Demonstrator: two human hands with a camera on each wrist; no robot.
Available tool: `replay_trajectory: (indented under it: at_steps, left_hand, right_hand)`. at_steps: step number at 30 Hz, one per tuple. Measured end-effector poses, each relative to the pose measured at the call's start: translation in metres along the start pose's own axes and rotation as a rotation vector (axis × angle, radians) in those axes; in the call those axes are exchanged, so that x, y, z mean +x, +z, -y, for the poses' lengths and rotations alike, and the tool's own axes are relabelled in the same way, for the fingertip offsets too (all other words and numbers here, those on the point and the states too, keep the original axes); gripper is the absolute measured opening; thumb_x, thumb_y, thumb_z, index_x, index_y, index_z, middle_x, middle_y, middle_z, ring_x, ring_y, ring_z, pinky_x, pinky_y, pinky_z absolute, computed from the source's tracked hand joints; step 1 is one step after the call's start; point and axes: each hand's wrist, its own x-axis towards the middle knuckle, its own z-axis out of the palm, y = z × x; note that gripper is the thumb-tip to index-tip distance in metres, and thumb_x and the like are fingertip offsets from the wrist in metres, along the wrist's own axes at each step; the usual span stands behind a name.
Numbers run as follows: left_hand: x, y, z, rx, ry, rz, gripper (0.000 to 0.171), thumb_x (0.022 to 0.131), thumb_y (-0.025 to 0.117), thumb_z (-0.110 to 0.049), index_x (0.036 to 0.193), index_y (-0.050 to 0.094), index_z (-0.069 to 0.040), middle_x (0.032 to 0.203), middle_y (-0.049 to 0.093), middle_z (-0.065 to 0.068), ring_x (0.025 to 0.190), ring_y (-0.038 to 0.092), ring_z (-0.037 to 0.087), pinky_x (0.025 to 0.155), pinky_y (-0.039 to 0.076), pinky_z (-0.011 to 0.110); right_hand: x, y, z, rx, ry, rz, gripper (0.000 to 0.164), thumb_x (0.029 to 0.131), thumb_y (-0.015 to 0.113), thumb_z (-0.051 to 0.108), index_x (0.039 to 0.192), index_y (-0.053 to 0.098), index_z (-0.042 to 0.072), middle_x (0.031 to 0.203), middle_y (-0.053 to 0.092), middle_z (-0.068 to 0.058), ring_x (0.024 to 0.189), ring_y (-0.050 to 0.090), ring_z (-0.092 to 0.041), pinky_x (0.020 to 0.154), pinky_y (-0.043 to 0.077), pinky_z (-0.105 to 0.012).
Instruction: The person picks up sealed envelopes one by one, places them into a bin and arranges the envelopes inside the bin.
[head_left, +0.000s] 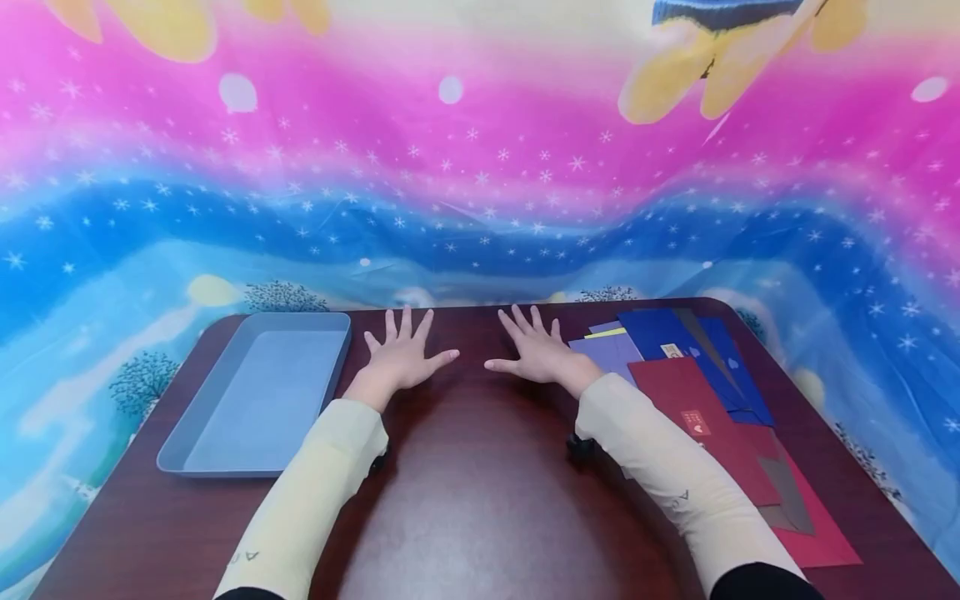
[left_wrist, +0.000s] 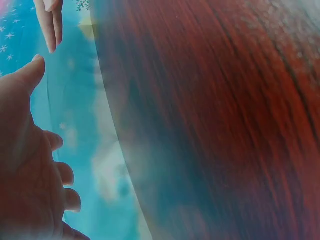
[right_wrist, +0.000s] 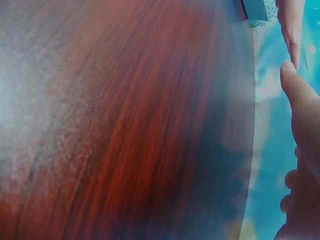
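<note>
Both hands are held out over the far part of the dark wood table [head_left: 480,467], fingers spread and thumbs pointing at each other. My left hand [head_left: 399,361] holds nothing; the grey-blue tray [head_left: 171,454] lies just to its left. My right hand [head_left: 542,354] is also bare of any object, its wrist close to the stacked envelopes at the right. Nearest to it is a lavender envelope [head_left: 603,350]. A dark red envelope [head_left: 675,400] with a small label lies partly behind the right sleeve. In the left wrist view, the left palm [left_wrist: 25,165] shows with its fingers extended.
Blue envelopes [head_left: 652,329] lie at the back right, with a yellow edge [head_left: 606,333] beside them. A bright red envelope [head_left: 821,533] sticks out at the front of the pile. A printed cloth [head_left: 480,225] hangs behind and around the table.
</note>
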Motion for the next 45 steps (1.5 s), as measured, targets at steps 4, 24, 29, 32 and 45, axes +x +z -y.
replay_trajectory:
  at_steps: [4, 24, 29, 32, 45]
  left_hand:
    - [-0.001, -0.001, -0.001, -0.002, 0.005, 0.005, 0.094, 0.098, 0.042, -0.073, 0.167, 0.007, -0.018, 0.169, -0.005, 0.023, 0.151, -0.013, 0.049, 0.11, -0.003, 0.079]
    - [-0.026, -0.022, -0.003, 0.089, 0.072, 0.006, 0.094, 0.096, 0.047, -0.073, 0.166, 0.013, -0.021, 0.17, -0.001, 0.017, 0.153, -0.004, 0.046, 0.114, 0.004, 0.074]
    - [-0.033, -0.028, 0.004, 0.09, 0.091, -0.021, 0.088, 0.098, 0.049, -0.069, 0.166, 0.02, -0.02, 0.171, 0.008, 0.015, 0.153, 0.008, 0.045, 0.115, 0.01, 0.072]
    - [-0.036, -0.031, 0.009, 0.093, 0.099, -0.034, 0.086, 0.099, 0.049, -0.068, 0.165, 0.024, -0.019, 0.17, 0.015, 0.014, 0.152, 0.016, 0.045, 0.115, 0.015, 0.07]
    - [-0.052, -0.049, 0.031, 0.016, 0.164, -0.165, 0.072, 0.101, 0.06, -0.051, 0.156, 0.044, -0.007, 0.152, 0.05, 0.018, 0.133, 0.051, 0.042, 0.104, 0.042, 0.062]
  right_hand:
    - [-0.007, -0.005, 0.001, 0.01, -0.004, 0.01, 0.098, 0.098, 0.058, 0.062, 0.167, 0.006, 0.017, 0.171, 0.001, -0.015, 0.153, -0.007, -0.045, 0.116, -0.002, -0.07]
    - [-0.043, -0.028, 0.001, 0.003, -0.048, 0.066, 0.094, 0.096, 0.058, 0.066, 0.166, 0.015, 0.02, 0.17, 0.012, -0.011, 0.154, 0.004, -0.04, 0.119, 0.004, -0.064]
    - [-0.05, -0.033, 0.001, 0.026, -0.073, 0.034, 0.092, 0.096, 0.061, 0.063, 0.166, 0.02, 0.018, 0.169, 0.017, -0.012, 0.154, 0.009, -0.04, 0.12, 0.007, -0.062]
    - [-0.054, -0.036, -0.001, 0.039, -0.089, 0.015, 0.09, 0.097, 0.062, 0.061, 0.165, 0.023, 0.017, 0.168, 0.022, -0.014, 0.153, 0.014, -0.04, 0.12, 0.011, -0.062]
    - [-0.076, -0.044, -0.024, 0.109, -0.056, -0.031, 0.085, 0.096, 0.066, 0.057, 0.163, 0.031, 0.016, 0.16, 0.038, -0.017, 0.143, 0.04, -0.04, 0.111, 0.035, -0.062]
